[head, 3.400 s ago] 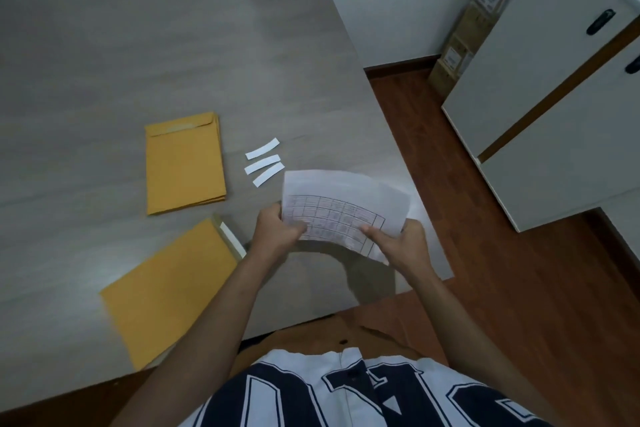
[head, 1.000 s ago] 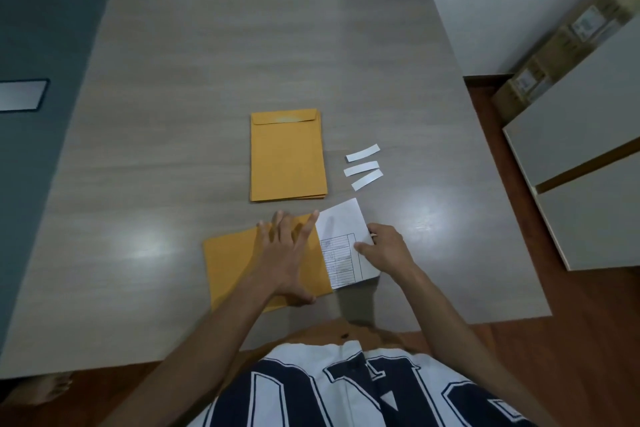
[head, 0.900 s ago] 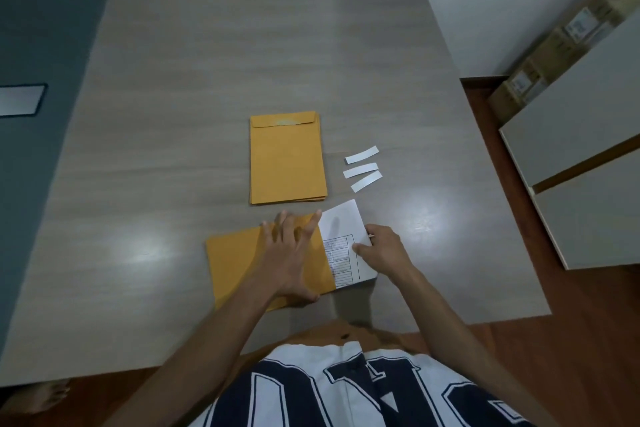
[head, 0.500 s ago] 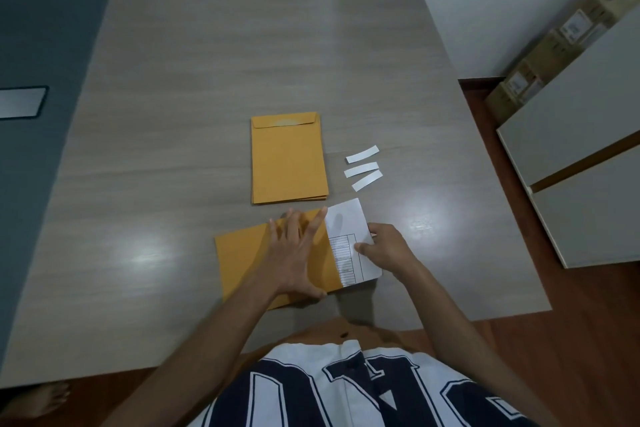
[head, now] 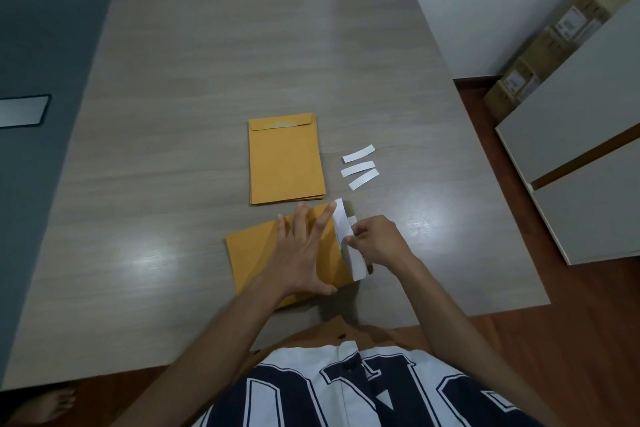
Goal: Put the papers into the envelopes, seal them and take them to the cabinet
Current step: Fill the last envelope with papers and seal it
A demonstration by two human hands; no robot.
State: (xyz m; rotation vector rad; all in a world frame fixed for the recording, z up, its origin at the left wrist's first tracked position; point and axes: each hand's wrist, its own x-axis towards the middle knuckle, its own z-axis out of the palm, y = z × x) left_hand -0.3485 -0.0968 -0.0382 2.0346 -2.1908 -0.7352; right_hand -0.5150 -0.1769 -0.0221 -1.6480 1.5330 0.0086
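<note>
Single head-worn wide-angle view, looking steeply forward and down, close over the table near edge

The wooden table bears an envelope stack, three white strips and another envelope.

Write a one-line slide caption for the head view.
Left hand flat on an envelope while the right hand pinches the paper at its mouth.

Envelope: lies on the desk right in front of you, under your left hand.
Paper: sticks out of its right end, beside your right hand.
Envelope stack: behind it.
Strips: right of the stack.
Cabinet: far right.
</note>
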